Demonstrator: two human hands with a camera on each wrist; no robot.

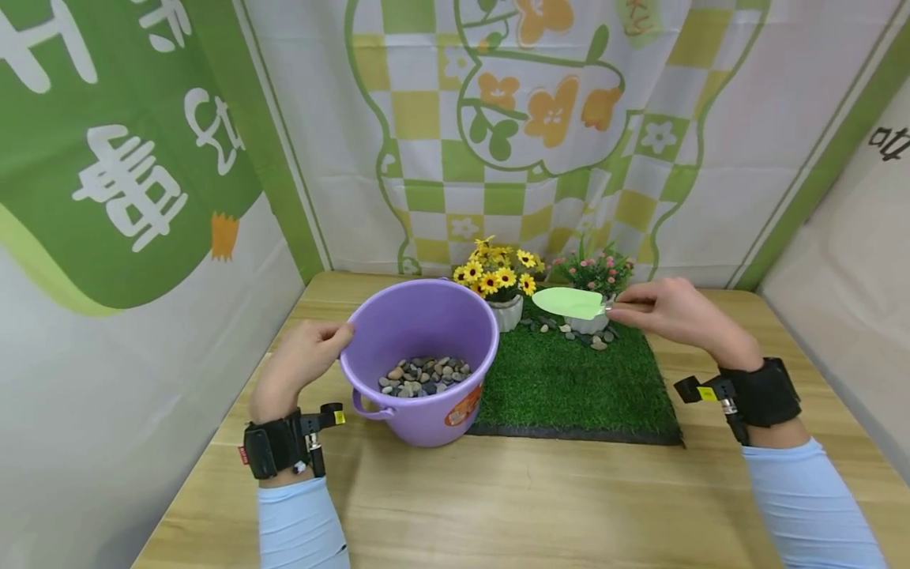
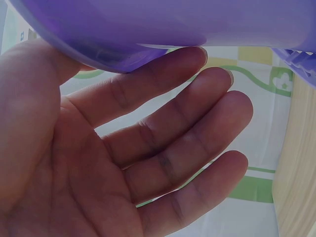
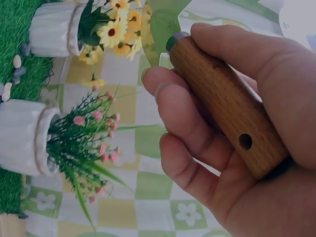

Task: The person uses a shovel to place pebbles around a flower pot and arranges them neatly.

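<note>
A purple bucket with grey and brown pebbles at its bottom stands on the table. My left hand holds its rim on the left side. In the left wrist view the thumb goes to the rim, and the other fingers extend beneath the bucket wall. My right hand grips a hand trowel by its wooden handle. The trowel's pale green blade points left, above the artificial turf and in front of the pink-flower pot. No pebbles show on the blade.
Potted yellow flowers and potted pink flowers stand at the back of the artificial turf mat. Loose stones lie around the white pots. A patterned cloth hangs behind the wooden table.
</note>
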